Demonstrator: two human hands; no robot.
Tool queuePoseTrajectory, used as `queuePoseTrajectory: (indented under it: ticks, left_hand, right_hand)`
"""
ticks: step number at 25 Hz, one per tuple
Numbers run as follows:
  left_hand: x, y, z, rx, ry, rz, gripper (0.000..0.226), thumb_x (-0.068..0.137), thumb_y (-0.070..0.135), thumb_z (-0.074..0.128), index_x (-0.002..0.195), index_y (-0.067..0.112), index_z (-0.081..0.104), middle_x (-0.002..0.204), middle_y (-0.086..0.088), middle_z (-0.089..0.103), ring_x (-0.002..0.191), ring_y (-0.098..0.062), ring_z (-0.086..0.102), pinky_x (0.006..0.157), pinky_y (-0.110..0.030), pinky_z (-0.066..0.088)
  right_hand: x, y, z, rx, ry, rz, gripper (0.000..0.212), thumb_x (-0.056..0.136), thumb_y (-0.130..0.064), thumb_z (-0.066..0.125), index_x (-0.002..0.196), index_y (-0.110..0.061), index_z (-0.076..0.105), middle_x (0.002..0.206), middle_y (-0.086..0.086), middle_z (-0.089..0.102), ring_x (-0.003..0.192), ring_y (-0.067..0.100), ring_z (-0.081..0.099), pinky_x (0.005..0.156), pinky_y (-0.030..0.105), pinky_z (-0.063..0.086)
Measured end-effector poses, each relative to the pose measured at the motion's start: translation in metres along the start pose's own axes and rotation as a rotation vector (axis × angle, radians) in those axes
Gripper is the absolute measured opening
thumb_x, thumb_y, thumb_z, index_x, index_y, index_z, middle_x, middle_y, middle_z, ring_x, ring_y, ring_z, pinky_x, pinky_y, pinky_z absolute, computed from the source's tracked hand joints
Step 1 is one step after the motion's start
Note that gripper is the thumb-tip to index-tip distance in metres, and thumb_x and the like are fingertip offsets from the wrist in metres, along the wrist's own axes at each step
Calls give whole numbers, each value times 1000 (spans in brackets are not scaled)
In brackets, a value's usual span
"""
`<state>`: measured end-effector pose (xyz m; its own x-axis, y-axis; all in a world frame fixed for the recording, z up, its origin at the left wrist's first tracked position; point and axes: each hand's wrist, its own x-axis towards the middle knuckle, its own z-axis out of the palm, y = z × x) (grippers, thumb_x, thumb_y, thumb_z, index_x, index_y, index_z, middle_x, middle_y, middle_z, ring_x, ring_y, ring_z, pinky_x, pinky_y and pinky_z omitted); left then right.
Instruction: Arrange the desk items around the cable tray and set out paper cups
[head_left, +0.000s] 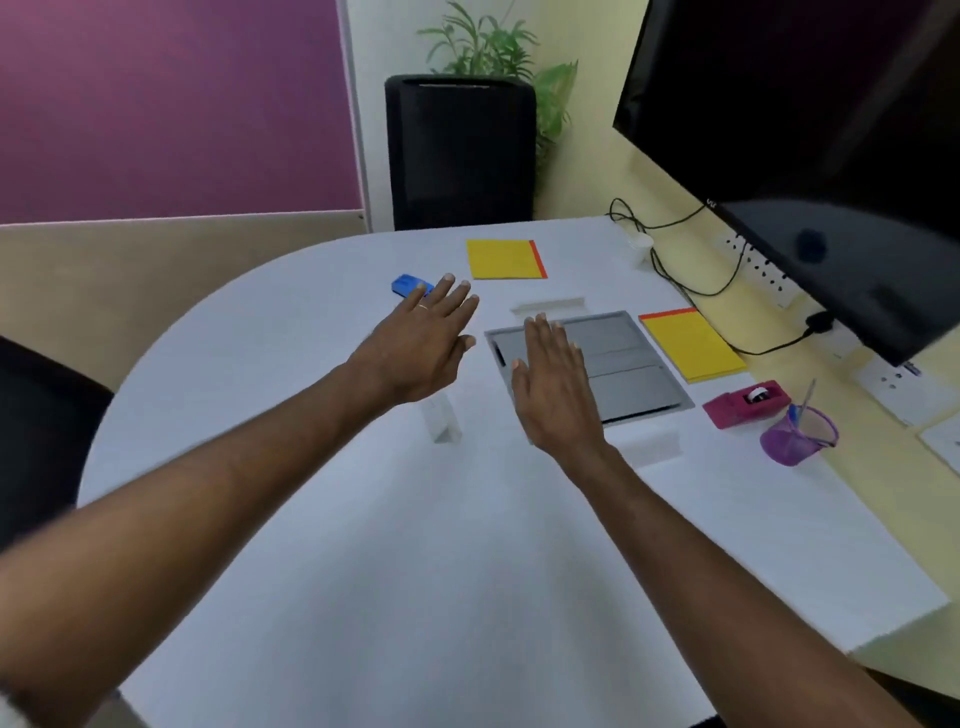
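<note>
A grey cable tray (618, 358) is set into the white desk (363, 545). My right hand (553, 387) hovers flat over its left part, fingers apart, holding nothing. My left hand (423, 340) is stretched out to the left of the tray, fingers spread and empty, with its fingertips near a blue stapler (410, 285). One yellow notepad (505, 259) lies beyond the tray and another yellow notepad (691, 345) lies to its right. A white paper cup (640, 248) stands at the far right by the cables.
A pink tape dispenser (745, 402) and a purple pen holder (797, 434) stand right of the tray. Clear name stands (444, 421) sit around it. A black monitor (810, 156) overhangs the right side above a power strip (761, 270) and cables. A black chair (460, 150) stands behind the desk.
</note>
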<state>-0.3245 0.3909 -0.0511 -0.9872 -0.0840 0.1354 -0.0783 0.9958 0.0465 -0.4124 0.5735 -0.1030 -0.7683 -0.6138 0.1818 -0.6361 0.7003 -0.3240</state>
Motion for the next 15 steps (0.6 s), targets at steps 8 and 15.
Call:
queuePoseTrajectory:
  ticks: [8,15]
  left_hand:
    - [-207,-3,-73,99,122,-396,60,108,37,24,161,9,14,170,-7,11,158,-22,3,129,-44,6]
    - [-343,56,-103,151,161,-537,61,108,39,25,161,10,17,169,-6,14,158,-22,6,129,-44,9]
  right_hand:
    - [-105,-100,-43,132,-1,-196,62,109,-40,26,162,-12,13,171,4,6,159,19,0,130,40,2]
    - [-220,-145,-63,193,-37,-375,63,108,-44,25,162,-15,10,171,1,2,159,17,-5,130,39,0]
